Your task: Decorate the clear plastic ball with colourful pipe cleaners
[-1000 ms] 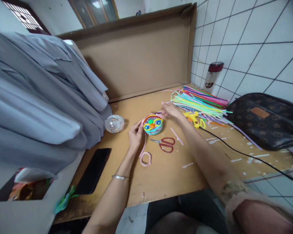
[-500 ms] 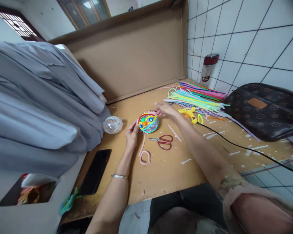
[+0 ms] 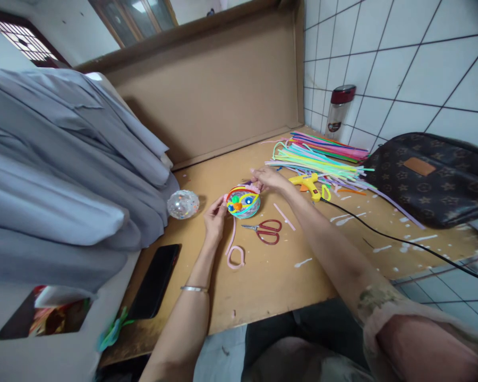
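Note:
A clear ball decorated with coloured pipe cleaners (image 3: 244, 206) sits on the table in front of me, with yellow, red and turquoise bands and small blue, green and orange pieces. My left hand (image 3: 215, 218) grips its left side between thumb and fingers. At its upper right edge, the fingers of my right hand (image 3: 266, 179) are pinched together by a pink strip along the ball's top. Below the ball trails a pink pipe cleaner (image 3: 236, 257) with a curled end. Red-handled scissors (image 3: 267, 232) lie just to the right of that curl.
Left of my hand stands another clear ball (image 3: 183, 205). Beyond my right forearm are a yellow glue gun (image 3: 309, 187) with a black cord, a pile of pipe cleaners (image 3: 318, 159), a bottle (image 3: 340, 112) and a brown bag (image 3: 434, 180). A phone (image 3: 155, 281) lies near the left edge.
The decorated ball has turned slightly, its orange and blue pieces shifting a little to the right. Both hands keep nearly the same place on it.

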Demonstrator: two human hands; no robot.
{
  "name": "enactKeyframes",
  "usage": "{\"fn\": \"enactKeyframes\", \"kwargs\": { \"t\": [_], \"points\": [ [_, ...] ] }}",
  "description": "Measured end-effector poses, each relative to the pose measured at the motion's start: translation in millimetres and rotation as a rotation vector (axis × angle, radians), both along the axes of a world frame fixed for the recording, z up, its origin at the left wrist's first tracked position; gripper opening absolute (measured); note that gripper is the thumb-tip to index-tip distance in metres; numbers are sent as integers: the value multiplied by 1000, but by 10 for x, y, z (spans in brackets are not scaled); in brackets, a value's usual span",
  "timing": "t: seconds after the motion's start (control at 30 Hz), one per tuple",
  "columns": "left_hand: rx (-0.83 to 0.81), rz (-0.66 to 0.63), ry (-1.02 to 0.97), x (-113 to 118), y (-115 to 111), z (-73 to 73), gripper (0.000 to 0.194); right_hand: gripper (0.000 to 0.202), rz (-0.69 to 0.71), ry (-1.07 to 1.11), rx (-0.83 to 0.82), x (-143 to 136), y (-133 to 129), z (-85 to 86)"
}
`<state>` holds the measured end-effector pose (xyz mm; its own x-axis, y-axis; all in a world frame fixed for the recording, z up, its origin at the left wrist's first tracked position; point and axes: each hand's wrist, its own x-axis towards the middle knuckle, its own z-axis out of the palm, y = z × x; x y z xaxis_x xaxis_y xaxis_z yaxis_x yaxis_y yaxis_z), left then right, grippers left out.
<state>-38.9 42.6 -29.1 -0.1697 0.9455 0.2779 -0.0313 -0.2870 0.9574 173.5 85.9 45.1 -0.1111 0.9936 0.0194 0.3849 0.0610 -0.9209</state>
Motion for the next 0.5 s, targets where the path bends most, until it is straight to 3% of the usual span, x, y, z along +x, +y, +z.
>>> {"fn": "enactKeyframes", "kwargs": {
  "t": [0.5],
  "points": [
    [61,-25,67,-20,18,-56,49,42,18,-269,66,-2,-20,38]
  ]
}}
